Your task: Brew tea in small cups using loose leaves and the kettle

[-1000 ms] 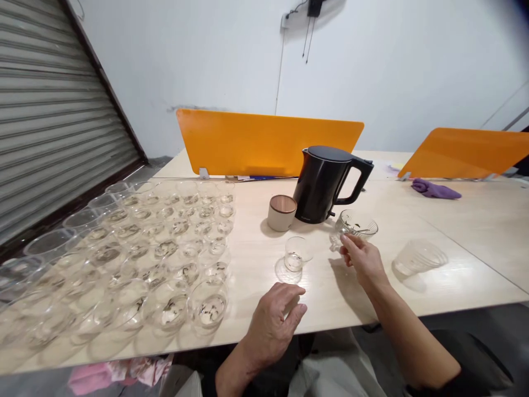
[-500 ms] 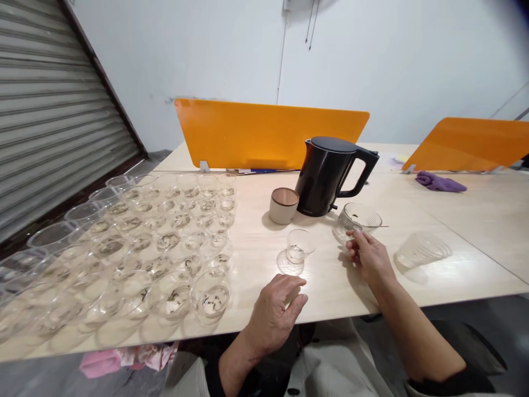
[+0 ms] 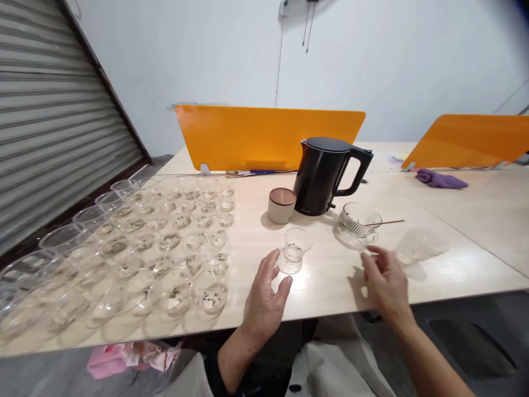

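My left hand (image 3: 268, 295) is open, thumb and fingers apart, just in front of a small clear plastic cup (image 3: 298, 240) standing on the table. My right hand (image 3: 387, 282) has loosely bent fingers with a gap between thumb and forefinger, and nothing shows in them. It is near the handle of a ribbed glass cup (image 3: 351, 223). A thin brown stick (image 3: 390, 222) leans in that glass, its end jutting out over the right rim. Right of it, a stack of clear plastic cups (image 3: 424, 247) lies on its side.
Rows of clear cups (image 3: 176, 295) with dark bits in their bottoms fill the table's left side. A black kettle (image 3: 317, 179) and a beige canister with a brown lid (image 3: 281, 207) stand behind. Orange dividers (image 3: 268, 135) and a purple cloth (image 3: 441, 179) are farther back.
My right hand has drawn back from the ribbed glass and let go of the stick, which now rests in it. My left hand has opened wider and moved slightly toward the small cup.
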{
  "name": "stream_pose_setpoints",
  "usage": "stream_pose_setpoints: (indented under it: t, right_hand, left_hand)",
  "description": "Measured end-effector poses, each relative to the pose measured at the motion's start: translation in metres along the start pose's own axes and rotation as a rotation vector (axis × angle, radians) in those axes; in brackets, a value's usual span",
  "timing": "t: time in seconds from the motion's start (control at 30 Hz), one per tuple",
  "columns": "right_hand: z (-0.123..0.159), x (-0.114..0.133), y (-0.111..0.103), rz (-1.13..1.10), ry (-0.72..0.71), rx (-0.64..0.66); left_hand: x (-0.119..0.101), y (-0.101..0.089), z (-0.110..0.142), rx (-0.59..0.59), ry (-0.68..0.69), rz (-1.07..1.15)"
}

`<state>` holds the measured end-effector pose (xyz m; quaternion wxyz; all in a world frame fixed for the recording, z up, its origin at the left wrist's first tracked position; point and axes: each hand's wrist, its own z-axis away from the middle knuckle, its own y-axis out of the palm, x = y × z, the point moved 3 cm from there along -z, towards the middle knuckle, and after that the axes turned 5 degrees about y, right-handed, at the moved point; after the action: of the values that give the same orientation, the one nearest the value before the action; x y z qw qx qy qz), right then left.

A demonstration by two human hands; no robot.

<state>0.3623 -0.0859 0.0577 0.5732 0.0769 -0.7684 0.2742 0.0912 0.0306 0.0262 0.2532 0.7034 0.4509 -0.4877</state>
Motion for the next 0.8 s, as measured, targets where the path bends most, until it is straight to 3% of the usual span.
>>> stream_pose_setpoints:
  t: [0.17, 0.4, 0.53, 0.8]
  right_hand:
    - [0.006, 0.018, 0.055, 0.08, -0.156, 0.452]
    - [-0.012, 0.041, 0.1, -0.003, -0.216, 0.75]
    - [-0.006, 0.037, 0.108, -0.043, -0.229, 0.799]
    - [0.005, 0.037, 0.095, 0.097, -0.369, 0.742]
  left_hand:
    - [0.007, -0.001, -0.016, 0.058, -0.067, -0.09]
    - [-0.003, 0.001, -0.035, 0.155, -0.058, -0.351]
    - [-0.01, 0.004, -0.031, 0.179, -0.013, -0.389]
    - [-0.01, 0.0, -0.018, 0.12, 0.026, -0.378]
